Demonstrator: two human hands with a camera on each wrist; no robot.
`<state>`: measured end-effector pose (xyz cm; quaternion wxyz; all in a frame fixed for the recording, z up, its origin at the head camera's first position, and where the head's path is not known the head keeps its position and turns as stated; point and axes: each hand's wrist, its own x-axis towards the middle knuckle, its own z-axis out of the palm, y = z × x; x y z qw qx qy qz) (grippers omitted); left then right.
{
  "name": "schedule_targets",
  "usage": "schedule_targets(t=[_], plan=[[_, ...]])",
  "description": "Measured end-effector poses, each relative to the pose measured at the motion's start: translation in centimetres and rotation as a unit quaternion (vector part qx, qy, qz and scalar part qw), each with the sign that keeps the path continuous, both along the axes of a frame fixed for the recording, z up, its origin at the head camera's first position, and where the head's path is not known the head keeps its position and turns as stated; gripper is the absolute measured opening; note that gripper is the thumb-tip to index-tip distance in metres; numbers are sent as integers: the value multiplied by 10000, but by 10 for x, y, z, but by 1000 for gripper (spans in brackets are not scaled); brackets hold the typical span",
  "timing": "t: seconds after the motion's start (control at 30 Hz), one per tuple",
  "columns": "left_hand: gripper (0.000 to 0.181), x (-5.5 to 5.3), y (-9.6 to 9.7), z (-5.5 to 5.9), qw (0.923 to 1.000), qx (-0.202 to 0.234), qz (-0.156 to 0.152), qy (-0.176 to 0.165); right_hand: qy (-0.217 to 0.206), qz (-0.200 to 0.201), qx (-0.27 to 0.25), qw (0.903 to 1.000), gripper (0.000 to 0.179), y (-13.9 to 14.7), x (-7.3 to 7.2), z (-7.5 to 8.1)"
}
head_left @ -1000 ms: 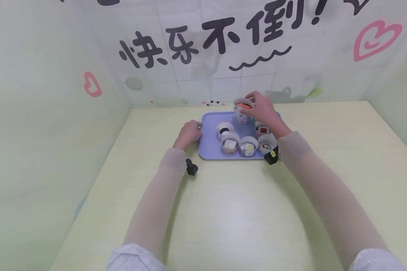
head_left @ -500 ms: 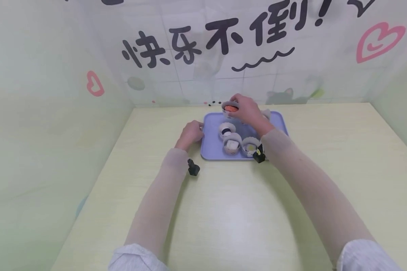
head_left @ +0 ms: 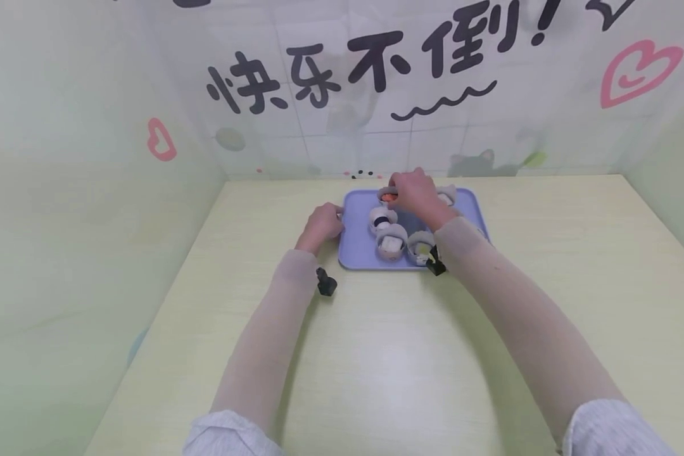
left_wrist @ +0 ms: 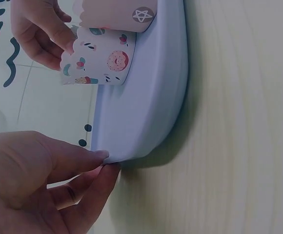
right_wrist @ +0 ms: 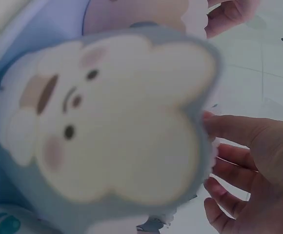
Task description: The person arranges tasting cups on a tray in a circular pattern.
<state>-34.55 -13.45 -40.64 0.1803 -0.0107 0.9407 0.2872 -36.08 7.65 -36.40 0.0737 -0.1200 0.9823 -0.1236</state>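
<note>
My left hand (head_left: 322,223) pinches the left edge of a lilac tray (head_left: 353,253) between thumb and fingers; the left wrist view shows the fingertips on the rim (left_wrist: 153,107). At the tray's back left, my right hand (head_left: 418,195) grips a scalloped paper cup (head_left: 380,191) by its upper part. An orange-topped sushi piece (head_left: 389,197) sits in that cup. In front of it stand a cup with white sushi and a dark band (head_left: 381,221), a cup with a white piece (head_left: 391,244) and a cup with a yellowish-green piece (head_left: 422,248).
Another cup (head_left: 447,194) stands at the tray's back right. The right forearm hides the tray's front right. A cup with a bunny face (right_wrist: 117,122) fills the right wrist view. Behind the pale wooden table (head_left: 387,354) rises a printed wall sheet (head_left: 319,149). Each wrist wears a black camera (head_left: 326,282).
My right hand has carried the cup with the orange-topped sushi leftward, then lowered it at the tray's back left. My left hand has stayed on the tray's edge.
</note>
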Motion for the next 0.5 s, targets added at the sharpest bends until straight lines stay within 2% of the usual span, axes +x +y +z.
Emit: schedule_targets(t=[0.13, 0.23, 0.33, 0.5], plan=[[58, 0, 0, 1, 10000, 49, 43, -71, -141, 328, 273, 9990, 48, 2, -1, 2], [57, 2, -3, -3, 10000, 12, 19, -86, -276, 476, 1, 9985, 53, 4, 3, 6], [56, 6, -8, -8, 10000, -50, -29, -20, -304, 392, -465, 9977, 55, 14, 11, 14], [54, 12, -19, -17, 9998, -175, -36, 49, 140, 125, -831, 9964, 54, 56, 22, 16]])
